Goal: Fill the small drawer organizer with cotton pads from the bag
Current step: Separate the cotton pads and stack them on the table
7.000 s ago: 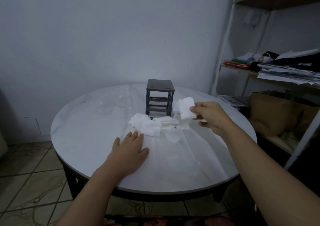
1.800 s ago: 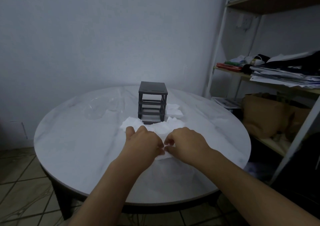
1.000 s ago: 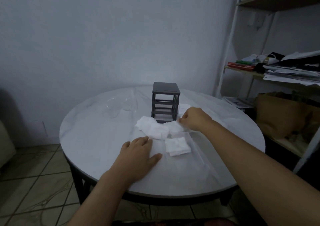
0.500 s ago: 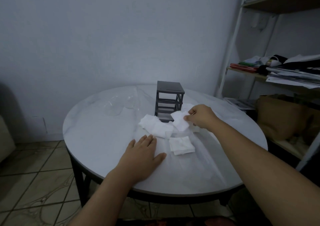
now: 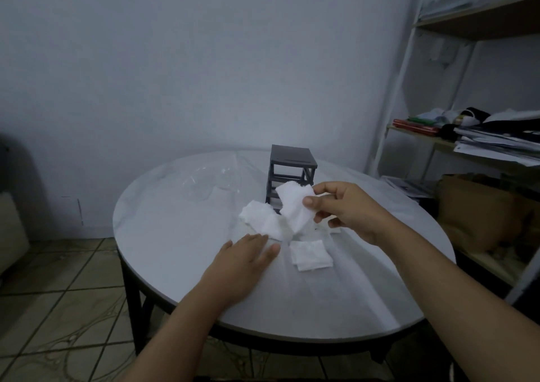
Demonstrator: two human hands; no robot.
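Observation:
A small dark drawer organizer [image 5: 292, 168] stands upright near the middle of the round white table [image 5: 175, 235]; its frame shows empty slots. My right hand [image 5: 347, 209] pinches a white cotton pad [image 5: 293, 206] and holds it up in front of the organizer's lower part. Beneath it lies a loose heap of cotton pads [image 5: 263, 221]. A small stack of square pads [image 5: 311, 255] sits apart, nearer to me. My left hand [image 5: 242, 264] rests flat on the table beside the heap, fingers straight, on what looks like clear plastic.
Clear plastic pieces [image 5: 210, 181] lie on the table left of the organizer. A white metal shelf unit [image 5: 467, 136] with papers and clothes stands to the right, a brown bag [image 5: 482, 212] below it. Tiled floor shows at the left.
My right hand has lifted a cotton pad from the heap and raised it in front of the organizer. My left hand stays flat on the table.

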